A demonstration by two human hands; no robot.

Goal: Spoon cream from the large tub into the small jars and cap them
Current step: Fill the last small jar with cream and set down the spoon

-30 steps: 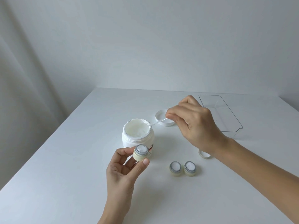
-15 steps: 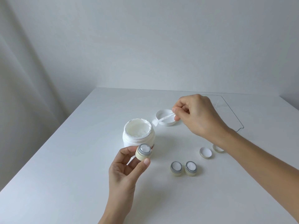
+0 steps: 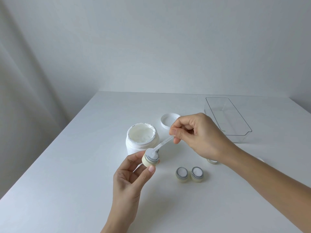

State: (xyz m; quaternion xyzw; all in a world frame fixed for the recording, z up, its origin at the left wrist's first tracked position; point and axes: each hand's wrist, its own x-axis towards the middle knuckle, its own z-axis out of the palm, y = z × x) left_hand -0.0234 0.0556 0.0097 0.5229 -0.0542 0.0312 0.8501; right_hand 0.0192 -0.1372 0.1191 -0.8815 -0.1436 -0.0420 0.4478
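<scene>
The large white tub (image 3: 143,143) stands open on the white table (image 3: 67,174), full of cream. In front of it my left hand (image 3: 129,179) pinches a small cream-coloured jar (image 3: 149,160), tilted toward the right. My right hand (image 3: 196,137) pinches the handle of a clear plastic spoon (image 3: 161,145); its bowl rests on the mouth of the held jar. Two more small jars (image 3: 181,175) (image 3: 197,174) stand side by side on the table, uncapped, with white cream inside.
The tub's white lid (image 3: 168,121) lies upside down behind my right hand. A clear plastic tray (image 3: 235,132) sits at the back right. Part of a small jar cap (image 3: 212,161) shows under my right wrist.
My right hand has brought the spoon from near the tub lid down and left onto the jar in my left hand. My right arm now covers most of the small caps.
</scene>
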